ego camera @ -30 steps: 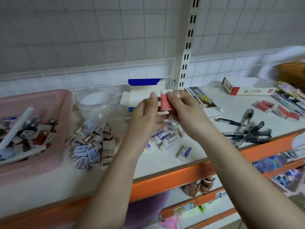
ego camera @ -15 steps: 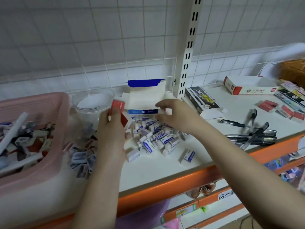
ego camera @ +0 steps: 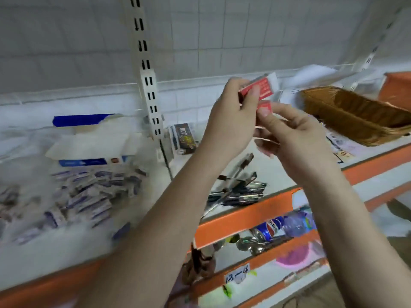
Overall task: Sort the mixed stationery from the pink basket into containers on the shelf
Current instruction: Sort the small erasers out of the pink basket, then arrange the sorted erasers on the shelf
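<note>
Gripping a red eraser (ego camera: 259,88) between thumb and curled fingers, the left hand (ego camera: 231,121) holds it raised above the shelf (ego camera: 278,174), white end pointing up and right. Just below those fingers, a second red eraser (ego camera: 264,107) is pinched under the thumb of the right hand (ego camera: 298,138), its remaining fingers curled beneath; the two hands touch. Beyond the right fingertips, a brown wicker basket (ego camera: 355,114) sits at the back of the shelf. Under both wrists lies a loose bunch of black pens (ego camera: 235,192). Well left of the left fingers: a blurred heap of blue-and-white erasers (ego camera: 89,196), with an open white box (ego camera: 89,150) behind it. A slotted upright post (ego camera: 149,85) stands between box and hands.
</note>
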Action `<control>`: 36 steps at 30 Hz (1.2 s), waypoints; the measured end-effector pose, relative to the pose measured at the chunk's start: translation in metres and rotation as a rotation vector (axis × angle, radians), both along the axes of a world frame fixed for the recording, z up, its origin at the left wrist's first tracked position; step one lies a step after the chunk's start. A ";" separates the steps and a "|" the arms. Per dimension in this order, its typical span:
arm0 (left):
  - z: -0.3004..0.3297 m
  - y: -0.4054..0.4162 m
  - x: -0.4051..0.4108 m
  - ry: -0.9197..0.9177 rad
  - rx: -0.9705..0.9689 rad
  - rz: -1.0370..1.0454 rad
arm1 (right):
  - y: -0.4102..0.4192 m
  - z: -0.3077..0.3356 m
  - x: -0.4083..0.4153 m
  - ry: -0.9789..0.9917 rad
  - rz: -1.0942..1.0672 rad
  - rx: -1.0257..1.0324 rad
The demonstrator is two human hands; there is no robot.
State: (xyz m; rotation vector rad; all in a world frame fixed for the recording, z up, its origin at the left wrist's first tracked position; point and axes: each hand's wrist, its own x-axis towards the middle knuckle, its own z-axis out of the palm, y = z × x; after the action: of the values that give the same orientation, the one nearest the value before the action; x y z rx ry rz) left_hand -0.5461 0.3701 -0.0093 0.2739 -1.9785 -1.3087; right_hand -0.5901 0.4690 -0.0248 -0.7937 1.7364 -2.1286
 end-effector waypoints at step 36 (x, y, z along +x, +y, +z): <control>-0.028 -0.137 0.331 -0.606 -0.230 0.977 | -0.163 0.005 0.157 0.815 0.344 0.608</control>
State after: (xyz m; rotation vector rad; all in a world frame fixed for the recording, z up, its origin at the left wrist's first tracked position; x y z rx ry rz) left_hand -0.2149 0.2332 -0.0373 1.4357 -1.9674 -0.3680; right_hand -0.4327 0.3059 -0.0197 -1.7270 2.2029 -0.9807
